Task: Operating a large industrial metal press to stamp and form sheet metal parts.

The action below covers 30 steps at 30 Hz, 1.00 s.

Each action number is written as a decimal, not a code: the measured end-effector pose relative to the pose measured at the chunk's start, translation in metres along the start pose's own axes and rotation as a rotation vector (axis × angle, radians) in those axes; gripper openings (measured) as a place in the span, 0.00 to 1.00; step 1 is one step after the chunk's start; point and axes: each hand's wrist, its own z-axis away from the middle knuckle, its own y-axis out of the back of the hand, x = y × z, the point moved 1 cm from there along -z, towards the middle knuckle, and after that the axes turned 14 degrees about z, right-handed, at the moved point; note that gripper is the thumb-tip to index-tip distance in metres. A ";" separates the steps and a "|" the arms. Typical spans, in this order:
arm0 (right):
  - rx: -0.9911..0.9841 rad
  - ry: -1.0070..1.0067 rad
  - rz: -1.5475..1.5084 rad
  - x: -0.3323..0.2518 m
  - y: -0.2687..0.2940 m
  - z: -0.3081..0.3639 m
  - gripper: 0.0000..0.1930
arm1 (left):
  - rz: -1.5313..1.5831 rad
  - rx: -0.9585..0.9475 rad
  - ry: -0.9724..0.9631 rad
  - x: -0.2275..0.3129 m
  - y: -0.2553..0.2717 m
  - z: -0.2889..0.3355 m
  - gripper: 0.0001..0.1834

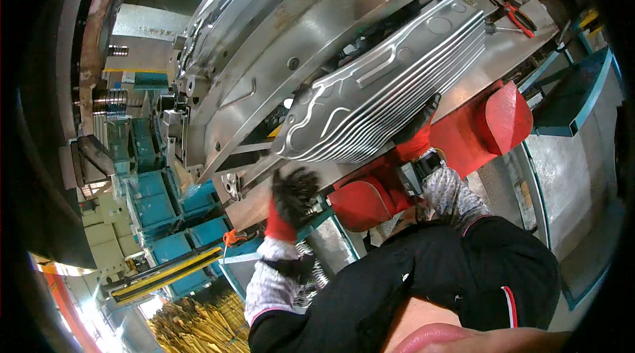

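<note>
A stack of stamped silver metal panels with curved raised ribs lies aslant on the metal worktop, its layered edges toward me. My right hand, in a black and red glove, rests against those near edges. Its fingers look stretched along the layers, though the palm is hidden. Just off the stack's left end is my left hand, in a similar glove and apart from the panels. Motion blurs its fingers, and I see nothing held in it.
Red-handled pliers lie at the worktop's far right. Red curved pieces line its front edge. A large metal die stands behind the stack. Teal bins are at left, with a yellow-and-black striped bar below them.
</note>
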 end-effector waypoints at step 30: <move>-0.560 0.127 0.782 -0.262 0.167 -0.098 0.18 | -0.012 0.070 0.085 0.004 -0.046 -0.012 0.37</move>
